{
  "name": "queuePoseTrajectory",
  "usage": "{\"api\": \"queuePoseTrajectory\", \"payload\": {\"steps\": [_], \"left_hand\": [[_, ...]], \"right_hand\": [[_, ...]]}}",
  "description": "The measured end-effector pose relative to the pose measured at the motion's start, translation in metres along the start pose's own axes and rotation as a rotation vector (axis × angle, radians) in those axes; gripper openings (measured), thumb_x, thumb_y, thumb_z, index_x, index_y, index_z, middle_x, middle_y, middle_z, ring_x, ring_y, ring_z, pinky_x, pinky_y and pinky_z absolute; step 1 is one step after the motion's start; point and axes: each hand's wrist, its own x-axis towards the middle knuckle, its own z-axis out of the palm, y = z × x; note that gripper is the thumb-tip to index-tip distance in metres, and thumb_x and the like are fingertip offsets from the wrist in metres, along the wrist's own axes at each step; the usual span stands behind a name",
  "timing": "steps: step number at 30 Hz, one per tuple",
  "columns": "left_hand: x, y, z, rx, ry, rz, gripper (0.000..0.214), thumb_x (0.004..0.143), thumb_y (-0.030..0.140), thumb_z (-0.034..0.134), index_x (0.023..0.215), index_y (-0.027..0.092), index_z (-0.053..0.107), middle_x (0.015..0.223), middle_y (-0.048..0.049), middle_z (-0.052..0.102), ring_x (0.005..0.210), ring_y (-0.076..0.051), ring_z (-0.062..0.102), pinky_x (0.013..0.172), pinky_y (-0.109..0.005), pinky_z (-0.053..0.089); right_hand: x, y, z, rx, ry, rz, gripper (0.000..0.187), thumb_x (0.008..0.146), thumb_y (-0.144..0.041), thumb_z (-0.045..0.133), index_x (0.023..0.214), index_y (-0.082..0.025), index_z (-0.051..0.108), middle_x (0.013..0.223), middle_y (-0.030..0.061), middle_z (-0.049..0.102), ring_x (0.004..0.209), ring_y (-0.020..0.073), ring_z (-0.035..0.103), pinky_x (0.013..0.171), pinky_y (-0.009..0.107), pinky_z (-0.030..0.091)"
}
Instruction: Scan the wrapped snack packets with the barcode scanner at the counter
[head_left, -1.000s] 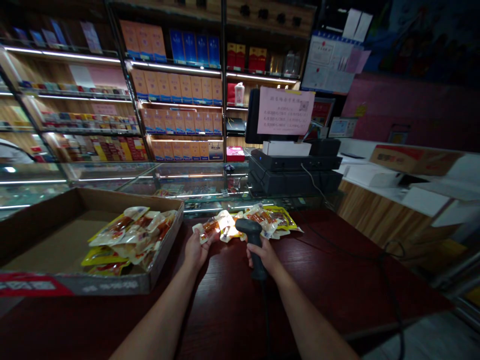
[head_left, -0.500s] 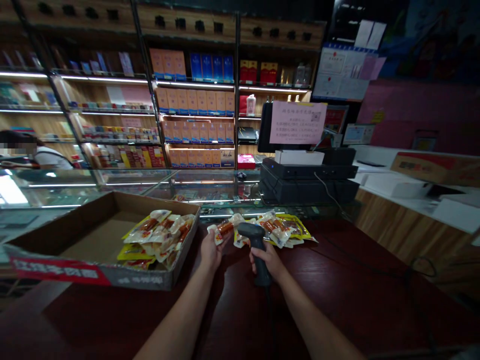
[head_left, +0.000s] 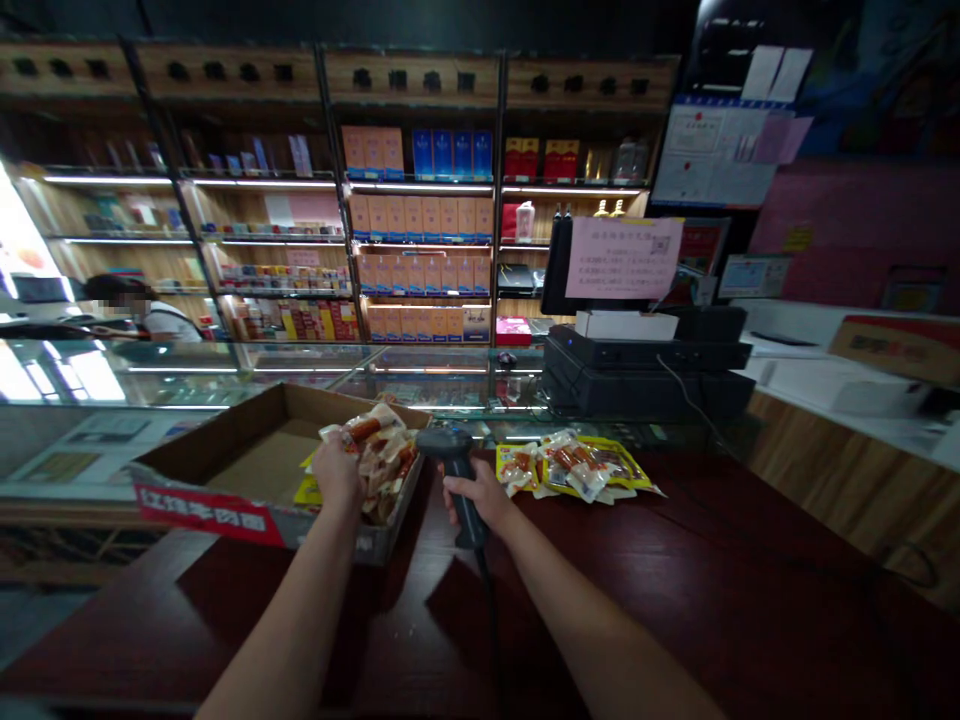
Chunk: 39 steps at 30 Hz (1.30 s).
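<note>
My left hand (head_left: 337,472) is closed on a clear-wrapped sausage packet (head_left: 364,430), above the right end of a shallow cardboard box (head_left: 300,520). Under it in the box lie several more snack packets (head_left: 386,475), some of them yellow. Around the handle of a dark barcode scanner (head_left: 466,495) wraps my right hand (head_left: 480,492). The scanner's head points left toward the box, and its cable hangs down over the table. To the right of the scanner, a pile of yellow and clear snack packets (head_left: 577,465) rests on the dark red table (head_left: 600,580).
Behind the table runs a glass counter (head_left: 450,385). A monitor with a pink sheet (head_left: 622,258) stands on black boxes (head_left: 645,370) at the back right. Stocked shelves (head_left: 420,270) line the wall. Another person (head_left: 161,315) is at the far left.
My left hand has carried the sausage packet left, from beside the pile to above the box. The scanner in my right hand has shifted left too. The camera view has turned slightly left.
</note>
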Motion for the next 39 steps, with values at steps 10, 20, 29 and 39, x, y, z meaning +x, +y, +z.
{"api": "queuePoseTrajectory", "payload": {"steps": [10, 20, 29, 39], "left_hand": [[-0.017, 0.014, -0.016, 0.485, 0.095, 0.573, 0.054, 0.077, 0.024, 0.056, 0.128, 0.011, 0.042, 0.142, -0.0171, 0.037, 0.134, -0.023, 0.031, 0.112, -0.036, 0.02], [-0.11, -0.092, 0.037, 0.562, -0.661, 0.232, 0.016, 0.076, 0.024, 0.056, 0.087, 0.017, 0.065, 0.105, -0.0104, 0.064, 0.102, -0.022, 0.058, 0.094, -0.038, 0.043], [-0.139, -0.156, 0.069, 0.888, -0.765, 0.052, 0.022, 0.081, 0.024, 0.054, 0.097, 0.013, 0.063, 0.097, -0.012, 0.068, 0.088, -0.02, 0.063, 0.079, -0.03, 0.045], [-0.144, -0.148, 0.086, 1.324, -0.818, 0.04, 0.045, 0.078, 0.051, 0.05, 0.104, 0.016, 0.063, 0.099, -0.0159, 0.069, 0.095, -0.028, 0.064, 0.071, -0.03, 0.043]], "right_hand": [[-0.002, 0.01, 0.004, -0.005, 0.02, 0.011, 0.036, 0.064, -0.036, 0.068, 0.09, -0.015, 0.056, 0.051, -0.0043, 0.059, 0.035, 0.0121, 0.054, 0.035, 0.021, 0.043], [-0.048, 0.015, -0.077, -0.029, 0.257, -0.004, 0.034, 0.064, -0.037, 0.068, 0.086, -0.016, 0.052, 0.05, -0.0052, 0.059, 0.033, 0.0116, 0.054, 0.033, 0.02, 0.042], [-0.081, 0.037, -0.13, 0.083, 0.432, -0.047, 0.035, 0.065, -0.042, 0.069, 0.08, -0.018, 0.048, 0.05, -0.005, 0.059, 0.032, 0.0114, 0.052, 0.032, 0.02, 0.041], [-0.077, 0.043, -0.127, 0.013, 0.366, 0.0, 0.034, 0.067, -0.039, 0.068, 0.086, -0.016, 0.051, 0.051, -0.0047, 0.06, 0.034, 0.0109, 0.053, 0.034, 0.019, 0.042]]}}
